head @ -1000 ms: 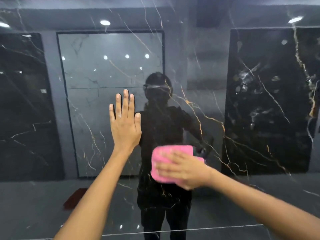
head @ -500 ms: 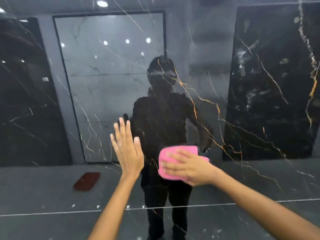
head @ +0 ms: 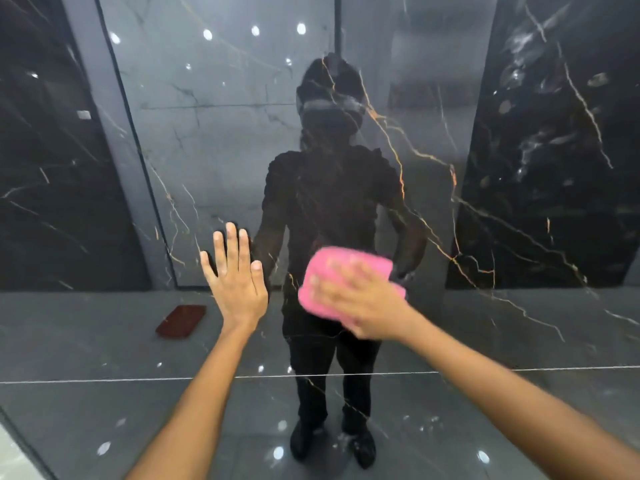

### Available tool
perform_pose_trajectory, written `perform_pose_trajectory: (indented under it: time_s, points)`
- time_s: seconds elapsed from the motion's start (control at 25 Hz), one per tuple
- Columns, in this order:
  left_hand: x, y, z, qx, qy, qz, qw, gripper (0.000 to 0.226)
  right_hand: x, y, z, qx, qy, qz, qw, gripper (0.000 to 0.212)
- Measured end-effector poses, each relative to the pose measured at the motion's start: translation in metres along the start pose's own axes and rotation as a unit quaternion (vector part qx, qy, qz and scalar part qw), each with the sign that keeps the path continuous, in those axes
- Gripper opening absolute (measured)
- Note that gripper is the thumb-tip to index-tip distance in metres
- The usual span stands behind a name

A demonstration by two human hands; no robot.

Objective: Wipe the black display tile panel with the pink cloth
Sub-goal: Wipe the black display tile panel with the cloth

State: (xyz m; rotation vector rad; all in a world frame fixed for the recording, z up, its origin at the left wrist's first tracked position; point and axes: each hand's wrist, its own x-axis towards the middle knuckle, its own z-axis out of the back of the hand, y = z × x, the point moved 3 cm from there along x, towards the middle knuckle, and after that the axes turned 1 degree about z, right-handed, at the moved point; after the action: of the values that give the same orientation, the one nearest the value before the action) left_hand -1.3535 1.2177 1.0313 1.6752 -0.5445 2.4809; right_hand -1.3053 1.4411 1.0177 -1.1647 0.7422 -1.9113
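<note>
**Pink cloth flat on the black panel**

The right hand [head: 360, 299] presses the pink cloth [head: 343, 271] against the glossy black panel [head: 433, 209], fingers spread flat over it (motion blur softens their outline). Just to its left, the left hand [head: 237, 284] lies open-palmed on the panel, fingers straight, holding nothing.

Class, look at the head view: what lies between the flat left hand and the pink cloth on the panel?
Only bare glossy black tile panel. In the head view, no object sits between the left hand and the pink cloth, just the person's dark reflection.
</note>
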Motion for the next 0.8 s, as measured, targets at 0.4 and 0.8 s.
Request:
perform_pose_trajectory:
  time_s: [0.4,0.8]
  points:
    - [-0.001,-0.005,0.005,-0.02,-0.005,-0.019,1.0,0.054,0.02,-0.091,0.044,0.058,-0.129,-0.274,0.951,0.07]
    - [-0.022,0.101,0.015,-0.008,0.0,0.105,0.994,0.057,0.013,-0.024,0.022,-0.001,-0.061,-0.125,0.99,0.08]
